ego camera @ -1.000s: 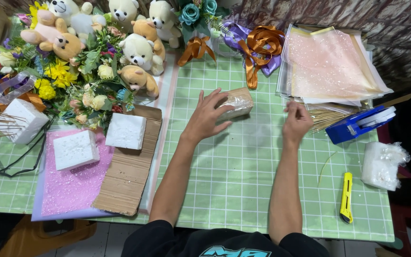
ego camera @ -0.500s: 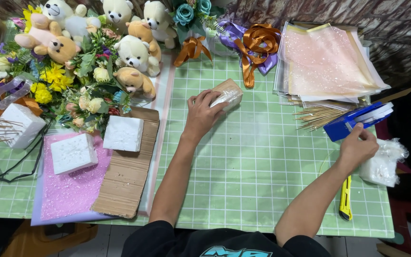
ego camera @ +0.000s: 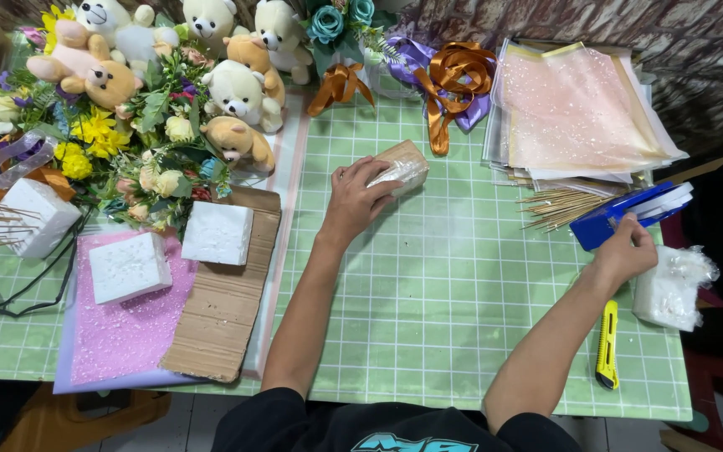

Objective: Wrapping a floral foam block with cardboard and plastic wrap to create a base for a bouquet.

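A tan block wrapped in clear film (ego camera: 399,166) is pinned at centre-top of the frame, on the green grid mat (ego camera: 428,318). The left hand (ego camera: 360,197) is laid over its near end, fingers spread and curled onto the film, so the block is held down rather than lifted.

Over at right of frame, the right hand (ego camera: 625,247) is set on the blue tape dispenser (ego camera: 629,213), fingers bent narrow over its lower edge; whether it's fully gripped can't be told from this angle. The dispenser is lying partly over a bundle of thin wooden sticks (ego camera: 558,208), w/ a stack of sheer peach wrapping sheets (ego camera: 575,109) just above.

For this step to be done well, judged from here: the block should be kept flat and steady under the left palm so the film isn't let slack. The dispenser is best lifted clear of the sticks, not dragged, or they'll be scattered. The yellow utility knife (ego camera: 607,356) at lower right is lying close beside the right forearm, so care is needed there. A white film-wrapped block (ego camera: 671,289) is sitting just beside the right hand and could be knocked.

At left of frame, white foam blocks (ego camera: 215,233) and plush bears w/ flowers (ego camera: 236,92) are well apart from both hands.
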